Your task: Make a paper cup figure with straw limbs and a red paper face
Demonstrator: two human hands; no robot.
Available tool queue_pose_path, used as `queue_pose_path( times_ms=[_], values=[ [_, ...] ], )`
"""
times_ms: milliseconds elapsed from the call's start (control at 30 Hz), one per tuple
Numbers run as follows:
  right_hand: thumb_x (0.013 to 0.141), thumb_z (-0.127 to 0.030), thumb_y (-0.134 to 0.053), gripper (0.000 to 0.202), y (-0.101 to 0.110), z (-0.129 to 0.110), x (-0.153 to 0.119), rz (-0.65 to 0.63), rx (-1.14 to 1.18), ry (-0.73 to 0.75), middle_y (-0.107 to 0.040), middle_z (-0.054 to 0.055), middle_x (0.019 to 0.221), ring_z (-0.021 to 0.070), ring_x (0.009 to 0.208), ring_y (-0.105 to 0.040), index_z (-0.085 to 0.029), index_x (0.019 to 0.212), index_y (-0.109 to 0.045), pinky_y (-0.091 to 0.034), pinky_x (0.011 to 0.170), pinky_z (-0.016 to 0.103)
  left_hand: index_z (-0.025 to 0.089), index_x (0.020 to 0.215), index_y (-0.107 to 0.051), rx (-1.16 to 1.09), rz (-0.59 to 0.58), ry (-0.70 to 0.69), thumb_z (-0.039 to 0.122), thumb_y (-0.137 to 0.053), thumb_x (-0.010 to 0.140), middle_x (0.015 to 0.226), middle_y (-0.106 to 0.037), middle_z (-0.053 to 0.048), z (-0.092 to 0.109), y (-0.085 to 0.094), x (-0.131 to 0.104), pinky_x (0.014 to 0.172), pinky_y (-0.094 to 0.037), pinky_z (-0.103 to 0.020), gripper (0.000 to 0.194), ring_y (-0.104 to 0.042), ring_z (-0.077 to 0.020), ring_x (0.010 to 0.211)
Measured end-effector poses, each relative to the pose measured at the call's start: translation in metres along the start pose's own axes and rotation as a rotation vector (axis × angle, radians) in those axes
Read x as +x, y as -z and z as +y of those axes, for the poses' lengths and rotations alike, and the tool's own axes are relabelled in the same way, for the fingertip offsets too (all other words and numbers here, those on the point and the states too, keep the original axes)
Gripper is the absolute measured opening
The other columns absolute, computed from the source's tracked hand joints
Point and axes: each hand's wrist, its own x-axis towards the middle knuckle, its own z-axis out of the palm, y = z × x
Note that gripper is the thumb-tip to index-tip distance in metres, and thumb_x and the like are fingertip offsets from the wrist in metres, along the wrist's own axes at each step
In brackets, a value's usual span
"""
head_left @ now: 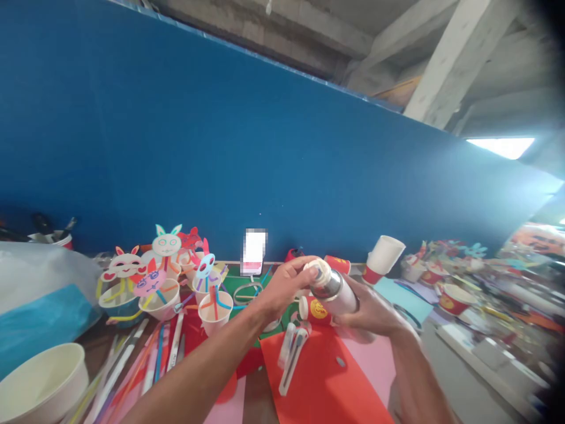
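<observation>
A white bottle (346, 299) with a silver neck and a cream cap (318, 271) is tilted over the middle of the table. My right hand (373, 309) is wrapped around its body. With fingers and thumb, my left hand (289, 285) grips the cap at the neck end. Whether the cap is loose from the neck, I cannot tell. Just below lies a red paper cup (314, 310) with a gold emblem, partly hidden by my hands. On a red paper sheet (331, 388) rest a white slim tool (293, 359), perhaps a craft knife, and a small grey piece (340, 361).
Several paper cups with animal faces and pipe-cleaner limbs (168, 244) stand at left. A white bowl (44, 377) sits front left, beside colourful strips (150, 353). A lit phone (253, 252) stands against the blue partition (265, 147). Stacked cups (385, 259) and clutter (489, 300) lie right.
</observation>
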Motion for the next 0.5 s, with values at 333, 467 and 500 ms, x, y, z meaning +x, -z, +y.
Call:
queue_pose_path(
  times_ms=[333,467,500],
  values=[
    [0.059,-0.032,-0.066,0.077,-0.006,-0.005,-0.009,0.021,-0.168,-0.022,-0.067,0.002,0.099,0.0241,0.082,-0.063,-0.028,0.133,-0.044,-0.046,0.066,0.030,0.013,0.096,-0.070,0.038,0.177,0.092,0.038,-0.064,0.074,0.088,-0.067,-0.008,-0.001,0.006,0.001,0.066,-0.044,-0.027,0.033,-0.058,-0.0170,0.075],
    [0.066,-0.034,-0.063,0.072,0.000,0.004,-0.008,0.151,-0.205,0.003,-0.064,0.003,0.103,0.0232,0.083,-0.062,-0.029,0.134,-0.040,-0.045,0.067,0.030,0.022,0.112,-0.062,0.184,0.289,0.060,0.038,-0.053,0.085,0.112,-0.063,-0.007,0.004,0.007,-0.032,0.082,-0.043,-0.028,0.033,-0.052,-0.0214,0.109],
    [0.067,-0.034,-0.062,0.070,0.002,0.009,-0.006,0.205,-0.250,0.007,-0.063,0.003,0.104,0.0240,0.086,-0.061,-0.030,0.133,-0.040,-0.045,0.069,0.032,0.023,0.113,-0.061,0.282,0.266,0.094,0.037,-0.049,0.087,0.111,-0.064,-0.006,0.003,0.006,-0.048,0.082,-0.044,-0.028,0.032,-0.054,-0.0212,0.108]
  ],
)
